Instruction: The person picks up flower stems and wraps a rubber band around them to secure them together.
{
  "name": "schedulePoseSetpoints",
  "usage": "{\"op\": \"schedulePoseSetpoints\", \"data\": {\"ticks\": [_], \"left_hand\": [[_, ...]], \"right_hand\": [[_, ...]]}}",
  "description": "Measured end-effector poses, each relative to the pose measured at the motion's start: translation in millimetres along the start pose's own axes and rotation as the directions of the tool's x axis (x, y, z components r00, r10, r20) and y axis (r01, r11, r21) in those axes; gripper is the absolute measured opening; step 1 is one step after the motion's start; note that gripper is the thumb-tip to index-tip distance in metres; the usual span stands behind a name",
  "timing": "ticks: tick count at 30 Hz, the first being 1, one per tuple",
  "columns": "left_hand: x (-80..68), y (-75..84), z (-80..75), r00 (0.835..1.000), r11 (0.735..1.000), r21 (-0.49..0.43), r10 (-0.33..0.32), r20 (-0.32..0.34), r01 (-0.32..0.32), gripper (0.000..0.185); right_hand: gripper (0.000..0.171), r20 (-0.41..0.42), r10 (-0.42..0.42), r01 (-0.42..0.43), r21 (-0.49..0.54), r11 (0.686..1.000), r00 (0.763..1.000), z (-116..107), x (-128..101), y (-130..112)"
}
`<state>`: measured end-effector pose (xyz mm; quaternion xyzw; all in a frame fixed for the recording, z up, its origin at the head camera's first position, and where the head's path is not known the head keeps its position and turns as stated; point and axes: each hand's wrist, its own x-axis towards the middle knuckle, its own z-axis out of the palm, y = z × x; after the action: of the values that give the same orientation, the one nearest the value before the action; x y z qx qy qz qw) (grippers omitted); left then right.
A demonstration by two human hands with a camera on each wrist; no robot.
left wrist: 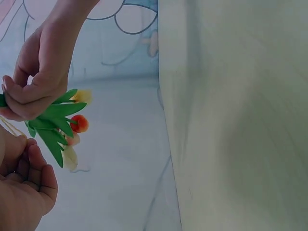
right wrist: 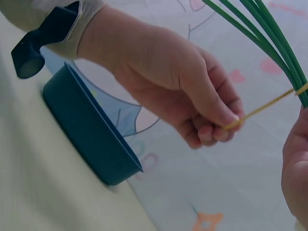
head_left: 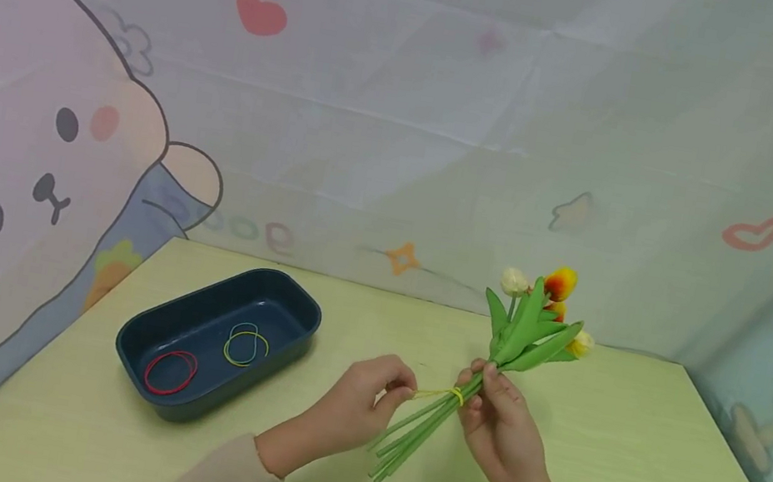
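Yellow rubber band (head_left: 436, 393), stretched taut, is pinched between the thumb and fingers (right wrist: 219, 126) of the left hand (head_left: 360, 405) and loops round green stems just to its right. The right hand (head_left: 498, 423) has its fingers curled round that bunch of artificial tulips (head_left: 524, 330), held above the counter (head_left: 622, 481). On the left, a dark blue tray (head_left: 285, 305) holds spare bands (head_left: 247, 345).
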<state>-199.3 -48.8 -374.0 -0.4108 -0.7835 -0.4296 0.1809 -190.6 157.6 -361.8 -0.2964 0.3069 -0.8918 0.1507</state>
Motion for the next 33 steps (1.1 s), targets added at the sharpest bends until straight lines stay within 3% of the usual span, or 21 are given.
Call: {"op": "schedulePoseSetpoints", "data": {"ticks": [4, 8, 10, 13, 15, 19, 24, 27, 30, 33], "left_hand": [[1.2, 2.0, 13.1, 0.999, 0.999, -0.051, 0.018, -0.032, -0.019, 0.001], [1.3, 7.7, 25.4, 0.999, 0.994, -0.106, 0.019, -0.04, -0.024, 0.003], [0.2, 13.1, 30.4, 0.998, 0.987, -0.147, -0.063, 0.014, 0.065, 0.004], [-2.8, 22.7, 36.4, 0.97, 0.951, -0.201, -0.215, 0.116, 0.235, 0.007], [-5.4, 28.1, 40.6, 0.959, 0.941, -0.201, -0.247, 0.137, 0.271, 0.007], [-9.7, 36.9, 47.8, 0.983, 0.956, -0.228, -0.171, 0.069, 0.182, 0.004], [-12.4, 50.3, 47.3, 0.982, 0.956, -0.227, -0.19, 0.004, 0.186, 0.006], [-13.9, 54.3, 46.5, 0.985, 0.973, -0.181, -0.16, -0.072, 0.145, 0.006], [-14.7, 54.9, 46.1, 0.988, 0.995, -0.082, -0.065, -0.142, 0.054, 0.008], [-14.1, 54.5, 43.8, 0.984, 0.998, 0.037, 0.059, -0.167, -0.054, 0.011]], "right_hand": [[0.037, -0.074, -0.047, 0.05, 0.04, 0.998, 0.996, 3, 1, 1], [0.032, -0.151, -0.107, 0.107, -0.007, 0.994, 0.983, 6, 1, 1], [0.029, -0.2, -0.133, 0.124, -0.058, 0.991, 0.971, 8, 1, 2], [0.026, -0.275, -0.167, 0.133, -0.137, 0.982, 0.947, 11, 2, 4], [0.024, -0.317, -0.187, 0.13, -0.193, 0.973, 0.93, 12, 2, 6], [0.022, -0.382, -0.235, 0.115, -0.313, 0.943, 0.894, 13, 2, 9], [0.022, -0.446, -0.313, 0.092, -0.45, 0.888, 0.838, 13, 4, 12], [0.022, -0.443, -0.371, 0.09, -0.537, 0.839, 0.816, 13, 4, 14], [0.021, -0.43, -0.419, 0.088, -0.606, 0.791, 0.8, 12, 5, 17], [0.02, -0.434, -0.441, 0.069, -0.646, 0.76, 0.786, 9, 5, 19]]}}
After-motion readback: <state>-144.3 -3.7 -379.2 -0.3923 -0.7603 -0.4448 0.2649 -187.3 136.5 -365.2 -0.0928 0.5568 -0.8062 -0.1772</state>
